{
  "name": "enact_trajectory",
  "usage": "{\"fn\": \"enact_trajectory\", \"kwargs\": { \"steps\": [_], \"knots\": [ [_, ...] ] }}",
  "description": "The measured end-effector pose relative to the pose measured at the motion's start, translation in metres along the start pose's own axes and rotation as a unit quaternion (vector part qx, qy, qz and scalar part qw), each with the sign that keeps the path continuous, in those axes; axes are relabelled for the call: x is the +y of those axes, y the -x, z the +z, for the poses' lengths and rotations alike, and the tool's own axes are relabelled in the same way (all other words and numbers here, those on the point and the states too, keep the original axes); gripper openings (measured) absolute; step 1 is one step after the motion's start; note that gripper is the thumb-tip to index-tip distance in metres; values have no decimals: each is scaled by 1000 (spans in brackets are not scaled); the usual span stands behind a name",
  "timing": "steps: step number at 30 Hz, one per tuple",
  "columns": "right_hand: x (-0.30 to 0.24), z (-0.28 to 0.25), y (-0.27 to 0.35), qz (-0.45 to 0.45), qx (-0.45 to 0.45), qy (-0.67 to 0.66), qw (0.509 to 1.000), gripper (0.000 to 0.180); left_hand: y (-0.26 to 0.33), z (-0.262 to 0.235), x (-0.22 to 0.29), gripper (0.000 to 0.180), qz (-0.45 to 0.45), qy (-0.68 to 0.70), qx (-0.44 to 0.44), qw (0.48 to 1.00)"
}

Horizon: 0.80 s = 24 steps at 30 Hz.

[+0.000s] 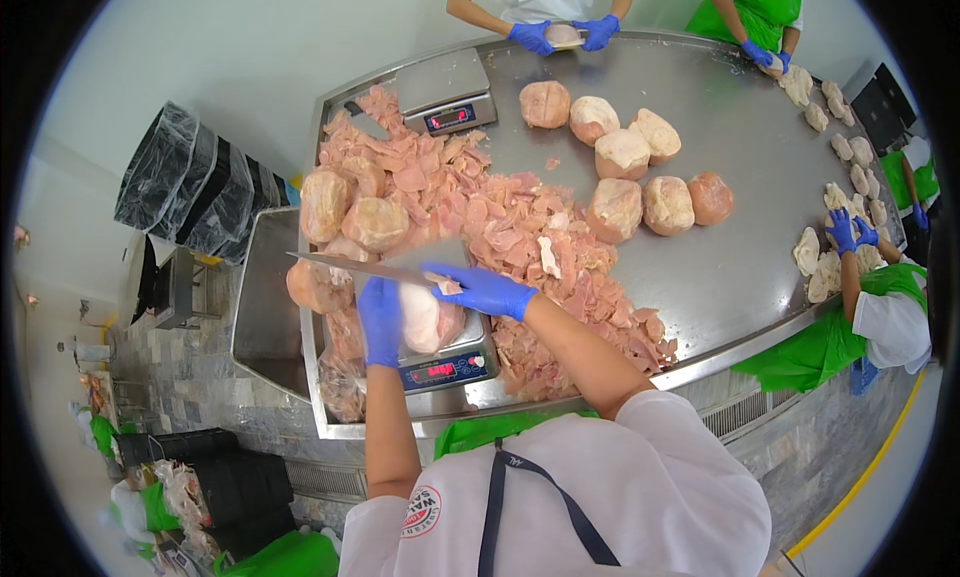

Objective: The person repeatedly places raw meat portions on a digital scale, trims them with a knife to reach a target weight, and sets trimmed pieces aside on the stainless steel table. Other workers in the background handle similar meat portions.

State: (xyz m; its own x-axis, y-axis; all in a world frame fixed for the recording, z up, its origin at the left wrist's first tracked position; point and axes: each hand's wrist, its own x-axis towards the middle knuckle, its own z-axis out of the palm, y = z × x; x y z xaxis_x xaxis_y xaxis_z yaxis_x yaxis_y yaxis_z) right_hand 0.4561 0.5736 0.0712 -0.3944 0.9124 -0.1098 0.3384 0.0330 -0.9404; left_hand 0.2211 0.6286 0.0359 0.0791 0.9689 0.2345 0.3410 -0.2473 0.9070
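My right hand (490, 291), in a blue glove, is closed around the handle end of a long knife (345, 265). Its blade points left across the top of a rounded block of pale pink meat (432, 322). A small slice of meat (446, 286) shows at the right fingertips. My left hand (379, 322), also gloved in blue, grips the left side of the block, partly blurred. Beneath the block is a digital scale (470, 365) with a lit red display. Pink meat trimmings (520, 237) are heaped beside and beyond it.
Rounded meat blocks (325, 205) crowd the left table edge; several others (620, 155) stand right of the heap. A second scale (445, 92) is at the back. A metal bin (268, 302) adjoins the table (730, 107). Co-workers with gloved hands (565, 37) stand around it.
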Motion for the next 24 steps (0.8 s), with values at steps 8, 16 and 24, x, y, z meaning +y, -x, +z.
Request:
{"fn": "enact_trajectory", "kwargs": {
  "steps": [8, 16, 24],
  "knots": [
    [12, 8, -11, -6, 10, -26, 1000, 68, -4, -7, 17, 25, -22, -62, -59, 996],
    [22, 29, -15, 43, 132, -33, 990, 69, 5, -2, 23, 25, 31, -40, -11, 999],
    [59, 34, 45, 116, 308, -112, 938, 64, 11, 0, 20, 27, -10, 34, 7, 999]
  ]
}}
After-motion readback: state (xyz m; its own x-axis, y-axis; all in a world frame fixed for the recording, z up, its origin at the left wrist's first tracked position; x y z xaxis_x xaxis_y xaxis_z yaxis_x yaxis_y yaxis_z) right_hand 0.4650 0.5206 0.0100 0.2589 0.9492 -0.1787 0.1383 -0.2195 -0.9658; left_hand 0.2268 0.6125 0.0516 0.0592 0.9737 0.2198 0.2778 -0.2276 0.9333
